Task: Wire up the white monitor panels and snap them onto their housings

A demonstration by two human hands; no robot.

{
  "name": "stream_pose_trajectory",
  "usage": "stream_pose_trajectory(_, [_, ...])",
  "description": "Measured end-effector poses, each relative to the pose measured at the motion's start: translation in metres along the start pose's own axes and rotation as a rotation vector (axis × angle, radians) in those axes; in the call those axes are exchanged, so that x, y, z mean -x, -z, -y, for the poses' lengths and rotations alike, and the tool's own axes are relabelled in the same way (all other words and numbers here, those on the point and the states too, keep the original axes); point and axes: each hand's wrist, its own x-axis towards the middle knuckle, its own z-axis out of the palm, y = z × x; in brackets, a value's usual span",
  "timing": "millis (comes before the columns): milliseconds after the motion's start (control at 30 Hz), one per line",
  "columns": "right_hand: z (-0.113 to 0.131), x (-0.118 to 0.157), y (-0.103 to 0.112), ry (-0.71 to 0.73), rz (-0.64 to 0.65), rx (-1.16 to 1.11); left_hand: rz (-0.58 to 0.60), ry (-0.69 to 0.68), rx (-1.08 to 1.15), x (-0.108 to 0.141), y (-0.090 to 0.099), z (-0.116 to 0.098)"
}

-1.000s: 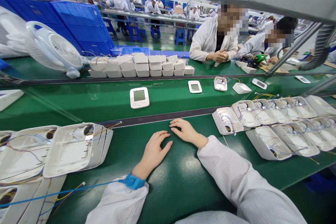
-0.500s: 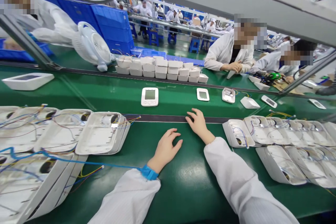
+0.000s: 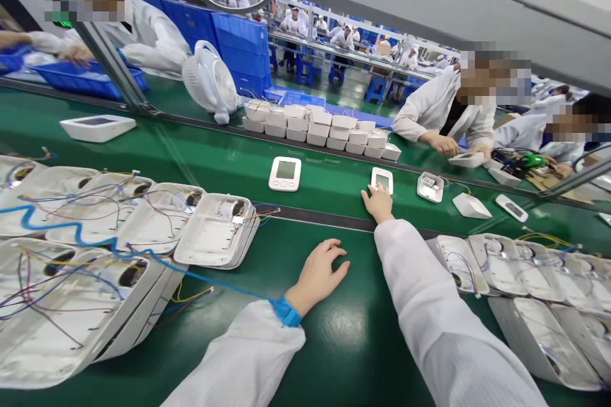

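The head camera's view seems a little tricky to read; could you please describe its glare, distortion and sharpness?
Head view: pale glare on the glossy green work surface, below the bare left hand; head view: the scene tilts down rightward; head view: heads of nearby white-coated people are pixelated, distant workers small and soft.

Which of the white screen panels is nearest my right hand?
The screen panel between the panel with oval buttons and the small open case. Your right hand has fingers over its near edge; no other panel has fingers over it.
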Motion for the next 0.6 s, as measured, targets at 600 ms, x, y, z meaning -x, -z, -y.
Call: stream_pose_trajectory(600, [0.052,0.180,0.030,0.299,0.274,-0.919,-0.158,0.265,0.682,-0.001,-0.005,0.011])
